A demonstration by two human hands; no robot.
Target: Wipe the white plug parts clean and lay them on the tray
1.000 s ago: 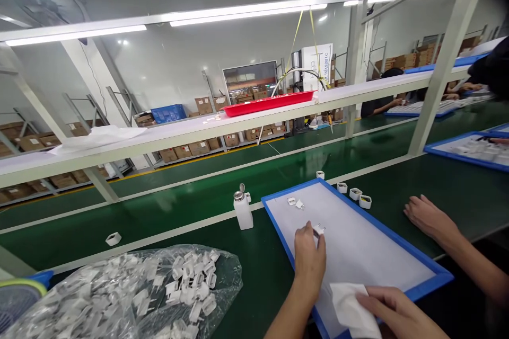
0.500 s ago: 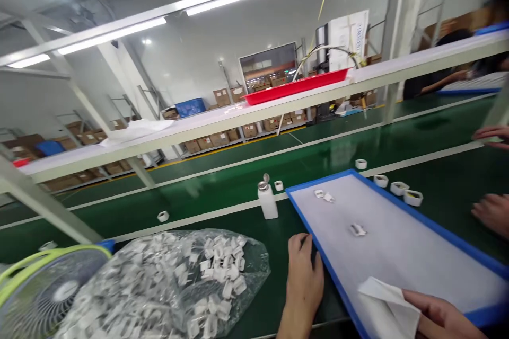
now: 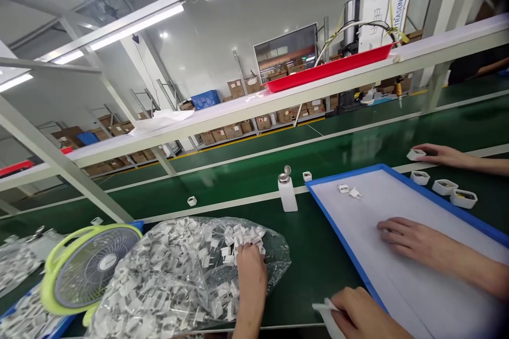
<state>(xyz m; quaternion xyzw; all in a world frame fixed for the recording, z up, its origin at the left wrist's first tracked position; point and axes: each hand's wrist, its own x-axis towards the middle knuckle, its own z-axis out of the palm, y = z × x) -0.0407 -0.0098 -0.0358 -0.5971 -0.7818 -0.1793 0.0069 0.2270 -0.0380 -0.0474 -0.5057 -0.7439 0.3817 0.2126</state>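
My left hand (image 3: 251, 267) reaches down onto white plastic plug casings (image 3: 234, 238) in a clear plastic bag (image 3: 282, 254). Its fingertips are down among the casings, so whether one is gripped stays hidden. In my right hand (image 3: 363, 312), at the front edge near the tray, a folded white cloth or tissue (image 3: 329, 318) is pinched. The blue-rimmed tray (image 3: 340, 225) has a white surface; near its far left corner lie a small white casing (image 3: 343, 188) and a white two-pin plug piece (image 3: 356, 194).
Another person's hand (image 3: 413, 238) is over the tray; a second hand (image 3: 441, 154) holds a small white cup-shaped housing (image 3: 415, 155). Several similar housings (image 3: 444, 186) stand alongside. A white pump bottle (image 3: 288, 193) stands behind the bag, a green fan (image 3: 93, 267) left. A shelf (image 3: 238, 111) crosses above.
My left hand has gone from the tray's edge left to the bag. My right hand has drawn the cloth off the tray. Another person's hand has come over the tray, where a piece lay.
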